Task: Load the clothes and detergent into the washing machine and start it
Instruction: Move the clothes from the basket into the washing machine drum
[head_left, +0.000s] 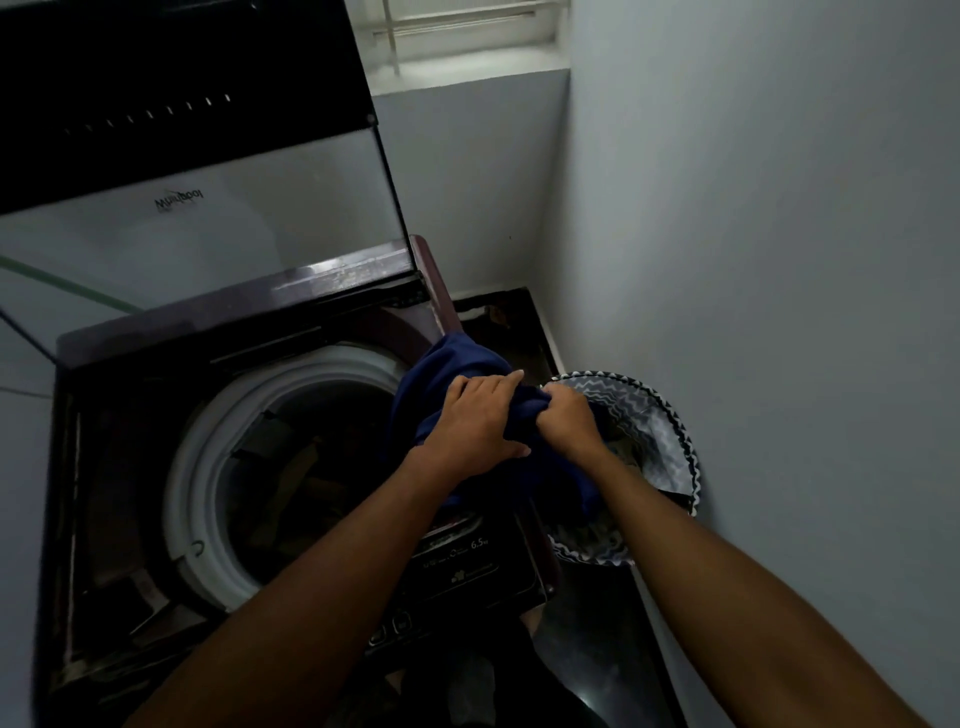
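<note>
A top-loading washing machine (104, 364) stands with its glass lid (208, 171) raised. Its drum (291, 467) shows dark clothes inside a white rim. Over the machine's right edge, both hands hold a bunched dark blue garment (447, 364). My left hand (475, 421) lies over the cloth with fingers spread and the thumb tucked around it. My right hand (569, 418) grips a fold of it in a fist. Part of the garment hangs down below the hands. No detergent is visible.
A laundry basket (670, 447) with a grey zigzag lining sits on the floor right of the machine, against the grey wall (753, 260). The control panel (457, 561) runs along the machine's near edge. A window (467, 31) is above the corner.
</note>
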